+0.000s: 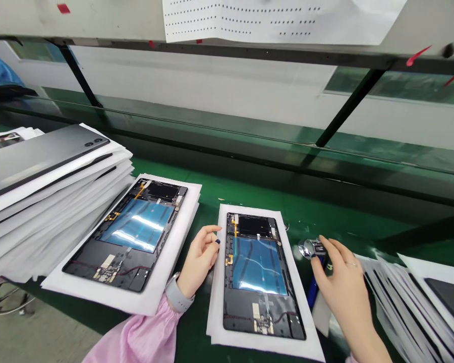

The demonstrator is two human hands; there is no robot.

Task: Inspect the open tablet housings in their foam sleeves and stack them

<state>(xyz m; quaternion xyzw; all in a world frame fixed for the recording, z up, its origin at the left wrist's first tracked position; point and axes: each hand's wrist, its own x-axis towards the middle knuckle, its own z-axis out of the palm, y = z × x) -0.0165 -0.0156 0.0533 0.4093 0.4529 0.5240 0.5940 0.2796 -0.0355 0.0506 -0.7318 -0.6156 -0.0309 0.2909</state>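
Note:
Between my hands lies an opened tablet housing [263, 307] with a blue film-covered panel, on white foam sheets [293, 282]. My left hand [200, 257], wearing a grey watch, is at the left edge of these sheets. Its index finger stretches toward the edge while the others curl loosely; nothing shows in it. To the right, my right hand [342, 277] pinches a small shiny round metal piece [310, 248], possibly a loupe, between thumb and fingers. Under that hand is a blue pen-like object [312, 290], partly hidden. A second opened tablet housing [121, 242] lies at left on its own sheets.
A tall stack of white sheets [56, 222] with tablets between rises at left, a grey tablet back [41, 156] on top. More sheets [393, 297] and a dark tablet [450, 297] stand at right. A shelf [98, 20] with a printed paper [268, 20] hangs above the green bench [204, 201].

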